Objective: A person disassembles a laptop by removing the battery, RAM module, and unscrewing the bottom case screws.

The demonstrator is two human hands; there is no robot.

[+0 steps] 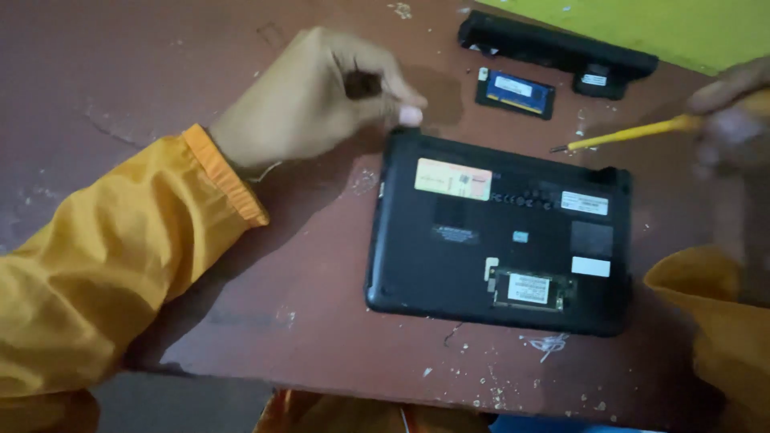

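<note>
A small black laptop (pixel 449 256) lies upside down on the brown table (pixel 321 297), with an open slot showing a circuit card (pixel 529 289) near its front edge. My left hand (pixel 309 92), in an orange sleeve, is curled, and its fingertips touch the laptop's far left corner. At the right edge my right hand (pixel 734 120) is blurred and holds a yellow screwdriver (pixel 634 132). The screwdriver's tip hovers just beyond the laptop's far edge.
A long black battery pack (pixel 553 48) lies at the far side of the table. A blue memory module (pixel 515 92) lies in front of it. A yellow-green surface (pixel 682 24) fills the top right corner. White flecks dot the table's near edge.
</note>
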